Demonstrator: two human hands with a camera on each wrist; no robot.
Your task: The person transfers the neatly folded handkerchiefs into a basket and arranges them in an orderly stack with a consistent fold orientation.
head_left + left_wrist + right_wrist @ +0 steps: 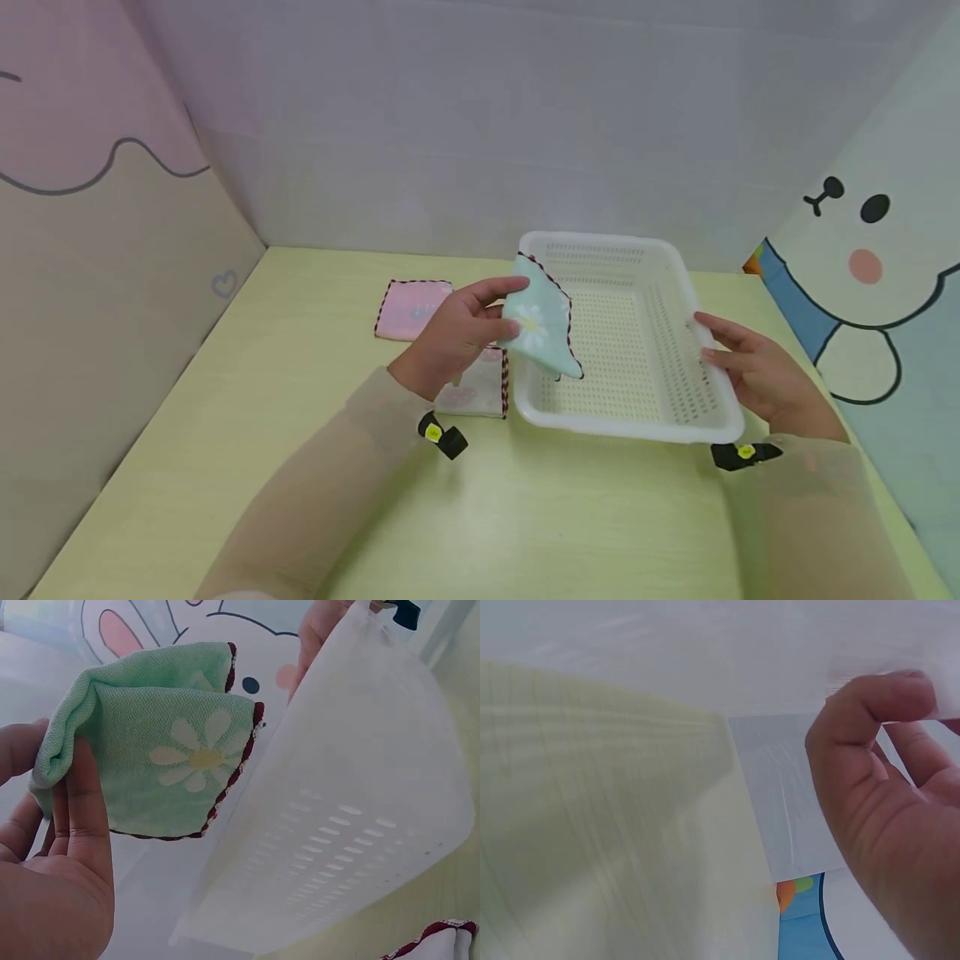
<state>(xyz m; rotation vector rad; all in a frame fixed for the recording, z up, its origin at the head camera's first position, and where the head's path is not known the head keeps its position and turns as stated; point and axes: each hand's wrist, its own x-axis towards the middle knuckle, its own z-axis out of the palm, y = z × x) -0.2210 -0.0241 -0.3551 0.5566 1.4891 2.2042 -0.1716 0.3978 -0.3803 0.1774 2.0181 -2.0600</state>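
Note:
A mint-green folded cloth (547,312) with a white daisy and dark red stitched edging is pinched between the thumb and fingers of my left hand (461,329). In the head view it hangs over the left rim of a white perforated plastic basket (622,429). The left wrist view shows the cloth's fold (64,742) between thumb and fingers, beside the basket's outer wall (352,750). My right hand (772,375) holds the basket's right rim, thumb and fingers on either side of it. From the right wrist, the thumb (900,697) presses against the basket wall.
On the pale yellow table (225,467), left of the basket, lie a pink cloth (408,310) and a white cloth (480,392) with pink patterns, both with dark stitched edges. The left hand partly covers them. A plain pale sheet (450,125) rises behind the table, with cartoon-printed sheets at the sides.

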